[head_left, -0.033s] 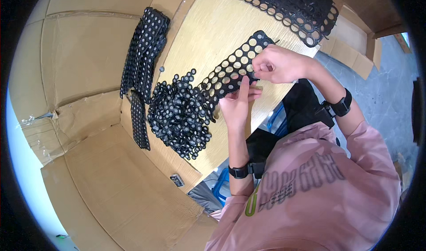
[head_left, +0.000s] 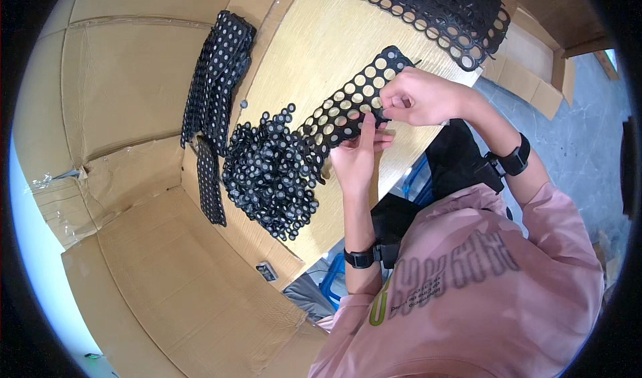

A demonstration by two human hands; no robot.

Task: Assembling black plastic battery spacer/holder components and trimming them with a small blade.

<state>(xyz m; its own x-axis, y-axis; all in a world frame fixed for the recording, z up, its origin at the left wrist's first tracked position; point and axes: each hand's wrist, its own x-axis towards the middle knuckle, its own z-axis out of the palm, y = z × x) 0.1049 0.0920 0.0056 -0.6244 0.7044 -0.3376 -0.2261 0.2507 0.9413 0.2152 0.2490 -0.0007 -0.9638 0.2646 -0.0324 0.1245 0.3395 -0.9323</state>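
Note:
A black perforated sheet [head_left: 352, 102] with rows of round holes lies slantwise over the pale table. My left hand [head_left: 356, 163] grips its near edge, thumb on top and fingers partly hidden underneath. Fingers curled into a pinch, my right hand [head_left: 422, 97] is closed on the sheet's near right edge, just beyond the left thumb. Whatever small piece is between those fingertips is hidden. A heap of small black discs with grey centres [head_left: 271, 177] sits by the sheet's left end, touching it or very close.
Stacked black strips with grey dots [head_left: 217, 77] lean along the cardboard wall [head_left: 134, 84] at left, with another strip [head_left: 209, 184] nearer. Several black holed sheets [head_left: 441, 14] cover the table's far end. A small grey object [head_left: 266, 271] lies near the front corner. An open carton [head_left: 528, 50] stands at right.

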